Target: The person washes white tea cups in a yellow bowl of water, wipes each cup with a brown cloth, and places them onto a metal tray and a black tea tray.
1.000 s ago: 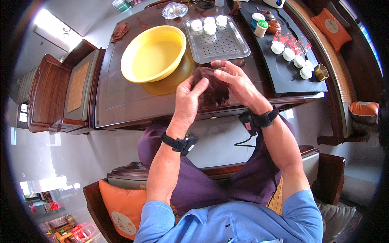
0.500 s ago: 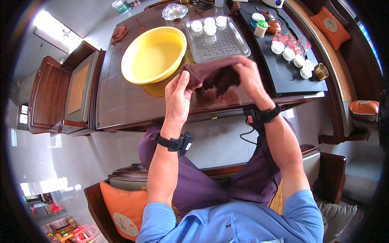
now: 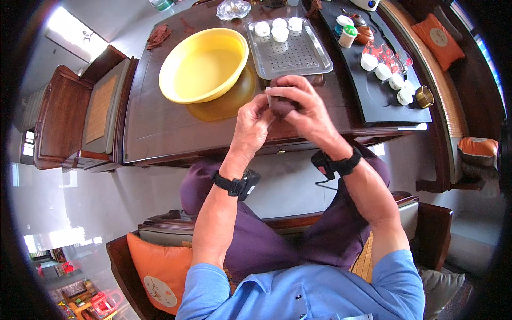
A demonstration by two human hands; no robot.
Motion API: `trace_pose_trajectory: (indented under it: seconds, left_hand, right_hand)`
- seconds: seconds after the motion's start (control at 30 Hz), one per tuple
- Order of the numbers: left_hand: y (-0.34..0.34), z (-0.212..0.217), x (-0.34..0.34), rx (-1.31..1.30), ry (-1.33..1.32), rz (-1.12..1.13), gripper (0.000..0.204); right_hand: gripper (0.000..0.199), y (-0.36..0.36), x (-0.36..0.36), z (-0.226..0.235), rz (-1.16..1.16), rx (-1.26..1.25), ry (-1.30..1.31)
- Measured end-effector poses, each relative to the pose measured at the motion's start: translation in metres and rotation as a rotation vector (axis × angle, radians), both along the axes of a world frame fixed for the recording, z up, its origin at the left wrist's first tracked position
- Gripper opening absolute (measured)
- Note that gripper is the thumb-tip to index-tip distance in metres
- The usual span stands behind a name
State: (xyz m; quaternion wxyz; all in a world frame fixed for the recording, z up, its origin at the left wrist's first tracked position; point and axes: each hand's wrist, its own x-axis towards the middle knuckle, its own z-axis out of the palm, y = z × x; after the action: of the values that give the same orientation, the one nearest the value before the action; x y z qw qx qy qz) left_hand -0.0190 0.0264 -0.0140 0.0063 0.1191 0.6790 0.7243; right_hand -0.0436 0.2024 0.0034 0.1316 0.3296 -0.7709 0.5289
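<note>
A dark brown cloth (image 3: 281,107) is bunched up between my two hands, above the near edge of the table. My right hand (image 3: 313,113) is closed around it, fingers curled over the top. On its left side, my left hand (image 3: 249,127) pinches with thumb and fingers close against the cloth. A thin pale edge shows by the fingertips; what it belongs to is hidden. Beyond the hands lies a perforated metal tray (image 3: 290,60) with several small white cups (image 3: 280,34) near its far end. To the left stands a yellow basin (image 3: 218,94).
On the right, a black tea tray (image 3: 381,101) carries white cups (image 3: 396,81), a brown teapot (image 3: 365,35), a green-lidded jar (image 3: 348,36) and a brass-coloured cup (image 3: 424,97). Another brown cloth (image 3: 159,36) lies at the far left. A clear plastic bundle (image 3: 233,9) sits behind.
The cloth was stretched out between my hands and is now gathered into a bunch. My right hand has moved left and my left hand slightly right, so they meet.
</note>
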Motion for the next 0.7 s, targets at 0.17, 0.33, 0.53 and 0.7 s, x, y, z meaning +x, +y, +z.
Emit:
trace_pose_trajectory:
  seconds: [0.17,0.33,0.53,0.7]
  left_hand:
    - [0.008,0.006,0.008,-0.283,0.208,0.030,0.017]
    - [0.013,0.010,0.007,-0.592,0.566,0.088,0.014]
    - [0.013,0.007,0.004,-0.321,0.317,0.143,0.017]
    - [0.006,0.009,0.001,0.420,-0.238,0.028,0.021]
  right_hand:
    - [0.038,-0.011,-0.002,-0.016,0.022,-0.148,-0.339]
    - [0.034,-0.003,-0.007,-0.015,0.168,-0.579,-0.897]
    - [0.045,-0.004,0.006,0.002,0.327,-0.728,-0.941]
    - [0.059,0.000,0.006,-0.005,0.189,-0.156,-0.347]
